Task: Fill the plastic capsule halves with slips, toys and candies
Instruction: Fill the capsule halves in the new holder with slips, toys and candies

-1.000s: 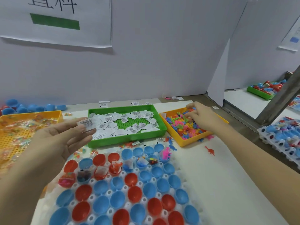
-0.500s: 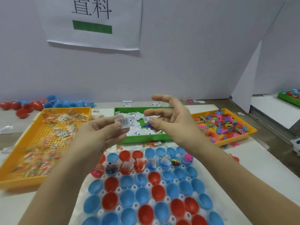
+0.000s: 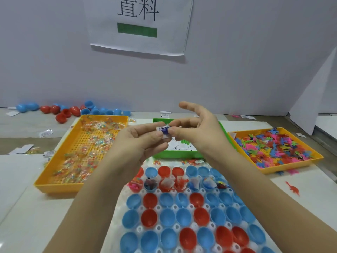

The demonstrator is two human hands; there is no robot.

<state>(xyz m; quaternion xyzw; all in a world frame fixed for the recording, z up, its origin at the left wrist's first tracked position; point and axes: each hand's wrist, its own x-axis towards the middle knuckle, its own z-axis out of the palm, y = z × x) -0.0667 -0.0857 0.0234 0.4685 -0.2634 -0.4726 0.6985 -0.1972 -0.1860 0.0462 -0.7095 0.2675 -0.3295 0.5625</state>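
held over the capsule halves, likely so the pair could drop straight in. left hand fingers pinched a slip. right hand thumb and forefinger nipped a small blue piece, probably a toy, against it, other fingers spread.

On the worktop I work over, three trays sit in a row: candy tray left, green slip tray centre, toy tray right. Nearest me, a white holder carries red and blue capsule halves. Loose halves line the back, and a red dinosaur lies right.
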